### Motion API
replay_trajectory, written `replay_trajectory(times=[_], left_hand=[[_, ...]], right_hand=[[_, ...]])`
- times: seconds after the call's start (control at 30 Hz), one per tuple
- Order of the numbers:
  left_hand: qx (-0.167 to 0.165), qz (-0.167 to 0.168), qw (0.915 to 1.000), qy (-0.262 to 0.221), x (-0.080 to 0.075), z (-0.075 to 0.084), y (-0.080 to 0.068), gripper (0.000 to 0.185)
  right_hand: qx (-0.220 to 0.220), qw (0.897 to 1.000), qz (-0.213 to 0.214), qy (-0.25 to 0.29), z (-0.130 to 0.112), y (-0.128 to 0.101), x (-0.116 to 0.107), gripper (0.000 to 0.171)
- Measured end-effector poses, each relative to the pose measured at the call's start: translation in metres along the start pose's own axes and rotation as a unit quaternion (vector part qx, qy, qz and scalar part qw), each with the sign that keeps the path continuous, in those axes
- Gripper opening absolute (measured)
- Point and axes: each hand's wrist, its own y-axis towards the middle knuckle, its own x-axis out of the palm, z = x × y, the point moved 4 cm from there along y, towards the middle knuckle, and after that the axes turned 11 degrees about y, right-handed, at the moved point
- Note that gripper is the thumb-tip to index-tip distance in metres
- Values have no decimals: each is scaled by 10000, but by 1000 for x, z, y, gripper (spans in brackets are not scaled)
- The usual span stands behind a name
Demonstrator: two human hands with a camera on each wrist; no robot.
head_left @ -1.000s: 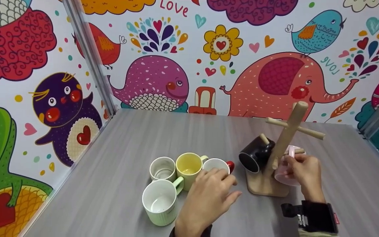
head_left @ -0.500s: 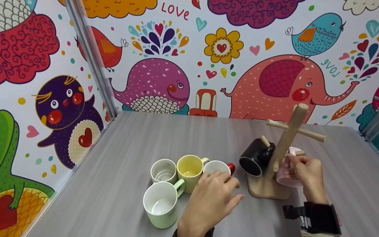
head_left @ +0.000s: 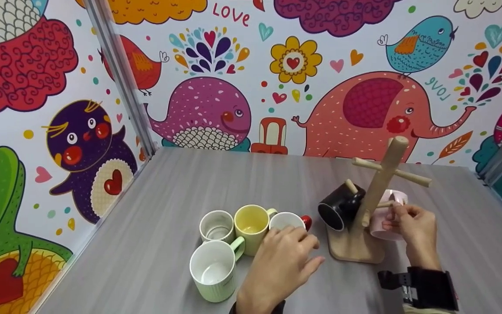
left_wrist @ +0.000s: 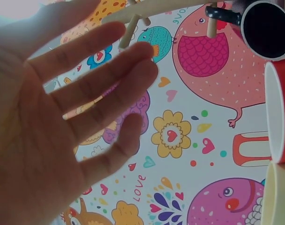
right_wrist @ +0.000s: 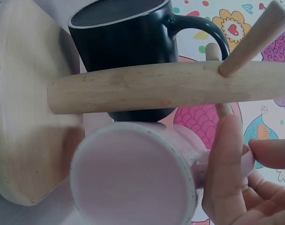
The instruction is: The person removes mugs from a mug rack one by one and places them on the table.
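Note:
My right hand (head_left: 418,229) pinches the handle of a pink mug (head_left: 384,224) between thumb and fingers, beside the wooden mug tree (head_left: 379,187). The handle (right_wrist: 247,161) is near a peg's tip; whether the peg passes through it I cannot tell. On the tree's other side a black mug (head_left: 338,207) hangs tilted by its handle from a peg. My left hand (head_left: 279,266), fingers relaxed and apart, is held low in front of a mug with white inside and red outside (left_wrist: 279,112). It holds nothing, and in the head view it partly hides that mug.
A yellow mug (head_left: 251,224), a whitish mug (head_left: 216,226) and a light green mug (head_left: 214,272) stand upright, close together, left of the tree. Upper pegs (head_left: 412,178) stick out from the post. Printed walls (head_left: 216,109) bound the grey table (head_left: 168,187).
My right hand has moved the pink mug slightly right, away from the post, so its handle is now nearer the peg's tip. The left hand stays almost where it was.

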Motion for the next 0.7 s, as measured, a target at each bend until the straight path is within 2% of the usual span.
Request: replay_trajectory(times=[0.17, 0.2, 0.4, 0.47, 0.57, 0.7], left_hand=[[-37, 9, 10000, -20, 0, 0, 1, 19], [-48, 15, 10000, -38, 0, 0, 1, 19], [-41, 30, 10000, -44, 0, 1, 1, 19], [-36, 0, 10000, -52, 0, 1, 1, 19], [-51, -47, 10000, -60, 0, 1, 1, 19], [-63, -71, 9999, -61, 0, 0, 1, 19]], right_hand=[[-263, 9973, 37, 683, 14, 12, -15, 21], [-236, 9977, 82, 624, 12, 11, -15, 20], [291, 9957, 607, 631, -4, -7, -12, 17], [453, 9932, 720, 789, -8, -11, -12, 18], [653, 9884, 840, 1082, -9, -13, -16, 22], [822, 9844, 1026, 1169, -6, -13, -23, 26]])
